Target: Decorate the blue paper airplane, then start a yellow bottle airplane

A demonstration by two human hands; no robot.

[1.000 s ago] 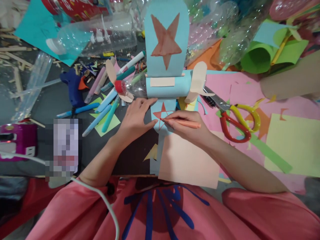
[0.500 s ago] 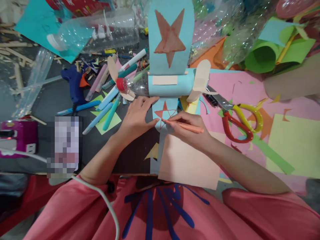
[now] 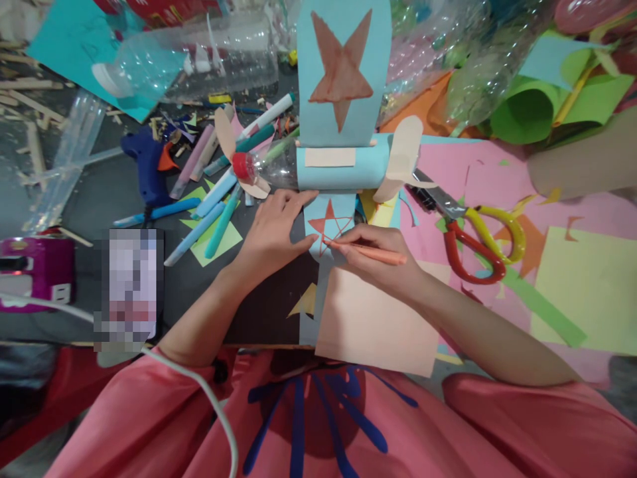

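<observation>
A toy plane made from a plastic bottle (image 3: 276,163) lies in front of me, wrapped in light blue paper (image 3: 343,174), with a red cap (image 3: 242,166) and cream paper propeller blades. My right hand (image 3: 381,249) grips an orange marker (image 3: 375,253), its tip on the near wing (image 3: 314,206). That wing carries an outlined star (image 3: 328,219), partly coloured in red-orange. My left hand (image 3: 276,229) rests with fingers spread at the wing's left edge, its thumb by the star. The far wing (image 3: 306,126) shows a larger, fully coloured star (image 3: 341,73).
Several markers (image 3: 213,219) and a blue glue gun (image 3: 146,166) lie left. Scissors (image 3: 482,245) with red and yellow handles sit right, on pink paper. A phone (image 3: 132,282) with a white cable is at lower left. Clear bottles (image 3: 199,60) line the back.
The marker tip has shifted very slightly on the star, and its colouring looks nearly the same. The plane appears a little higher and further right in view; my left hand is almost still.
</observation>
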